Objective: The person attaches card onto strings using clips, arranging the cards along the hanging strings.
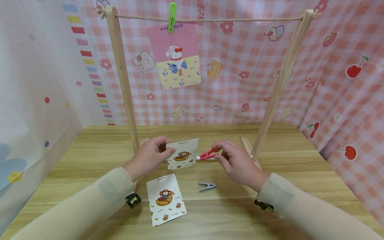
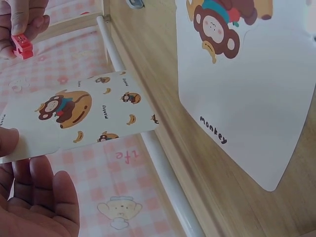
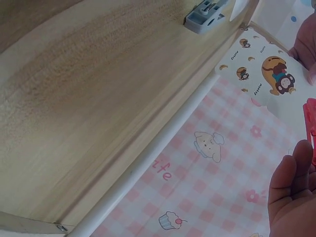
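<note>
My left hand [image 1: 151, 156] pinches a white monkey card [image 1: 182, 155] by its left edge and holds it above the table. In the left wrist view the thumb lies on top of this card [image 2: 74, 116], with fingers beneath. My right hand [image 1: 238, 163] pinches a red clothespin [image 1: 208, 154] by its handle end; its tip points at the card's right edge, and I cannot tell whether they touch. A second monkey card [image 1: 166, 199] lies on the table below the left hand. Right of it lies a grey clothespin [image 1: 207, 187].
A wooden frame with two posts [image 1: 123, 73] stands across the table [image 1: 240, 213], a twine line [image 1: 240, 20] strung between their tops. From it hangs a pink and yellow rabbit card [image 1: 177, 63], held by a green clothespin [image 1: 172, 18]. Behind is a checked curtain [image 1: 234, 93].
</note>
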Tool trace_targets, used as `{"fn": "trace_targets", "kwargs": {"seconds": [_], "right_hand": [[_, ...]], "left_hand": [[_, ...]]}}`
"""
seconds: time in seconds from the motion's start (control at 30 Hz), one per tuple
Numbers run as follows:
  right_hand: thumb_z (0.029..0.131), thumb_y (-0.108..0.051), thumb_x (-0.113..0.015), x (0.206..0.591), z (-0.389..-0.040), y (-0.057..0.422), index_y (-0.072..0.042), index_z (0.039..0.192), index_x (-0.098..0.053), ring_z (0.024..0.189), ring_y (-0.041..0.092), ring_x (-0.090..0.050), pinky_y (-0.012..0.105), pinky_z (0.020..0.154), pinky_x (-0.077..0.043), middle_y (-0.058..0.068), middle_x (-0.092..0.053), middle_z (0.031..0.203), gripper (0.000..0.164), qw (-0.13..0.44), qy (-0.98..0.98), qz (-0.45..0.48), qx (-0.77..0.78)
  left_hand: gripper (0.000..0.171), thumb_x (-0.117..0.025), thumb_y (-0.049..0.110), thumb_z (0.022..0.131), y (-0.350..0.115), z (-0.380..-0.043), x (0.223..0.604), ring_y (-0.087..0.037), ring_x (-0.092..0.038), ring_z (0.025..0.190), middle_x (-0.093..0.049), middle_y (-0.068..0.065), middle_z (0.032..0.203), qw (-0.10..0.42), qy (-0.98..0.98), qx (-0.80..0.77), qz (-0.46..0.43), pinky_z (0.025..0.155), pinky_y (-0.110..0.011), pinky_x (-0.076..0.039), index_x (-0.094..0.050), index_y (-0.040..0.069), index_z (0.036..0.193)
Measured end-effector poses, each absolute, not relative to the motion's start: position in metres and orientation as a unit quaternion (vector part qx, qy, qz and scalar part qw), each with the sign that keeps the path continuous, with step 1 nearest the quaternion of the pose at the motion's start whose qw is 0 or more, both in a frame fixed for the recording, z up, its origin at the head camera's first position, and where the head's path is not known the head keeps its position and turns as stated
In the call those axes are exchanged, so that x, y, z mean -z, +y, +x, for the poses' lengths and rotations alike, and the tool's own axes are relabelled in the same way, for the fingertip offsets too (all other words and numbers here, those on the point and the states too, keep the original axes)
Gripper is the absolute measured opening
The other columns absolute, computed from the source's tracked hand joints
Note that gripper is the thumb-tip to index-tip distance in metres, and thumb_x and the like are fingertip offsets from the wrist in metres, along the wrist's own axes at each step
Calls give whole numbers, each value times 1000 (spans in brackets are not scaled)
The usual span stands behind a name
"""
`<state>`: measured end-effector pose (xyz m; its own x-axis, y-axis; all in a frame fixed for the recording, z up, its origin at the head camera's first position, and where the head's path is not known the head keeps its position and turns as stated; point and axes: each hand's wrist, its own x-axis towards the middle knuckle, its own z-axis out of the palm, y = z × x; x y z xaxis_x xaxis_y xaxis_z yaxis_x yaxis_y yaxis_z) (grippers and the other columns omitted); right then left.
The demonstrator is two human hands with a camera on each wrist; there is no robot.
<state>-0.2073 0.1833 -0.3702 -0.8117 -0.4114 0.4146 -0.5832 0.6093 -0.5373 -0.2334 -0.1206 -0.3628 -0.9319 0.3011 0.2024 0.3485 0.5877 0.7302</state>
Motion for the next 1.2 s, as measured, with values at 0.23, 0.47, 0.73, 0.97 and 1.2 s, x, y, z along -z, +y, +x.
{"fn": "trace_targets", "kwargs": {"seconds": [0.23, 0.47, 0.73, 0.97, 1.2], "right_hand": [[100, -4, -70, 372, -207, 183, -10, 117, -68, 65, 7, -50, 24, 55, -47, -1, -63, 92, 19, 124, -887, 278, -348], [99, -4, -71, 373, -207, 183, -10, 117, -68, 65, 7, -50, 24, 55, -47, -1, -62, 91, 19, 121, -887, 277, -350], [99, -4, -71, 374, -207, 184, -10, 118, -68, 66, 8, -50, 24, 56, -47, -1, -63, 92, 20, 120, -888, 276, -347], [99, -5, -71, 375, -207, 184, -11, 118, -68, 66, 8, -50, 24, 56, -47, -1, -64, 94, 20, 118, -889, 275, -347], [99, -4, -71, 376, -207, 184, -11, 118, -68, 68, 9, -51, 24, 56, -48, 0, -64, 96, 20, 116, -890, 271, -349]], "left_hand": [[9, -72, 18, 100, -120, -233, 364, -17, -52, 75, -62, -1, 83, 25, -890, 419, -180, 64, -26, -43, -68, 12, 96], [9, -71, 18, 101, -121, -232, 365, -18, -52, 77, -61, -1, 85, 18, -888, 424, -178, 66, -27, -44, -67, 12, 96], [10, -71, 21, 102, -121, -233, 366, -18, -51, 77, -59, -1, 84, 15, -889, 422, -178, 65, -27, -44, -65, 14, 96], [11, -70, 20, 102, -120, -232, 366, -18, -51, 78, -59, -1, 85, 13, -888, 423, -178, 66, -27, -44, -65, 12, 96], [10, -70, 21, 102, -120, -232, 366, -18, -51, 79, -59, -1, 86, 5, -889, 424, -175, 65, -27, -44, -65, 13, 96]]}}
